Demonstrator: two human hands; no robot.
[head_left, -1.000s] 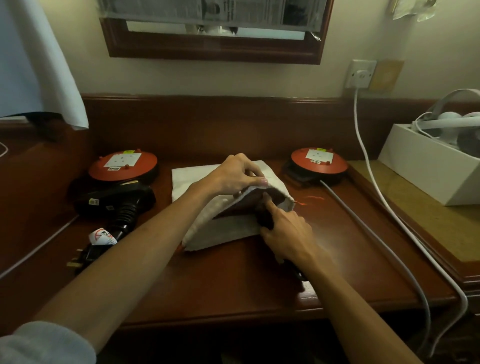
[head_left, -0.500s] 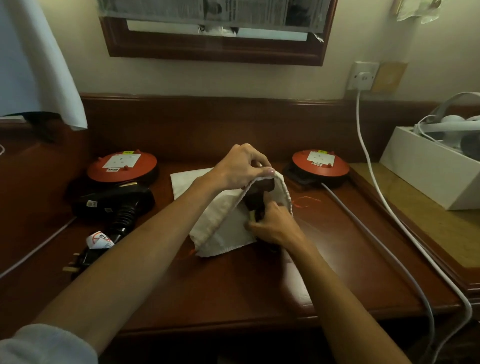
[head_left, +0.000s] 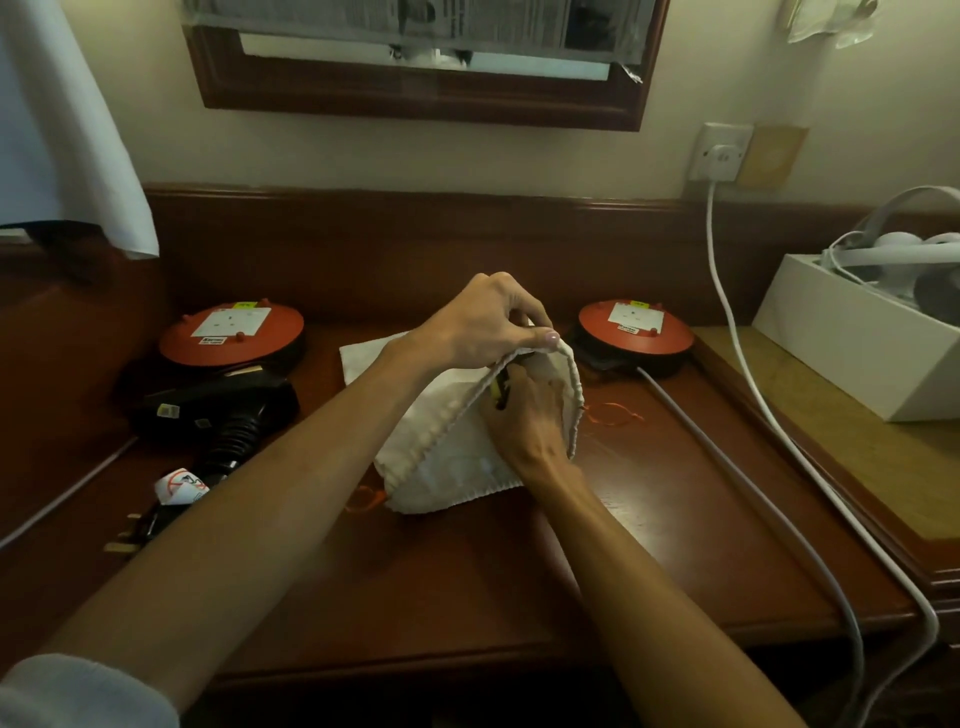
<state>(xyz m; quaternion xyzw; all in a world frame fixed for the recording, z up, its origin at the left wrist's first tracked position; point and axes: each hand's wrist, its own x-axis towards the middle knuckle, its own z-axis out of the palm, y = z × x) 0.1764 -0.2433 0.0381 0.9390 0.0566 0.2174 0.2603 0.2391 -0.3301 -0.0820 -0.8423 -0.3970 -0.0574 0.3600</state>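
We are finding the print on the tag (head_left: 182, 486) and the reel (head_left: 231, 332) label too small to read. At the middle of the desk (head_left: 467, 571), our left hand (head_left: 478, 322) is arching, pinching up the rim of the white bag (head_left: 447, 457), which is lying crumpled with its mouth open. Our right hand (head_left: 524, 421) is reaching inside, gripping a dark thing (head_left: 501, 389).

- Cloth bag (head_left: 457, 457): white, orange drawstring (head_left: 613, 415), lying mid-desk (head_left: 467, 571), mouth raised and open.
- Dark object (head_left: 502, 387): black, mostly hidden inside the bag mouth.
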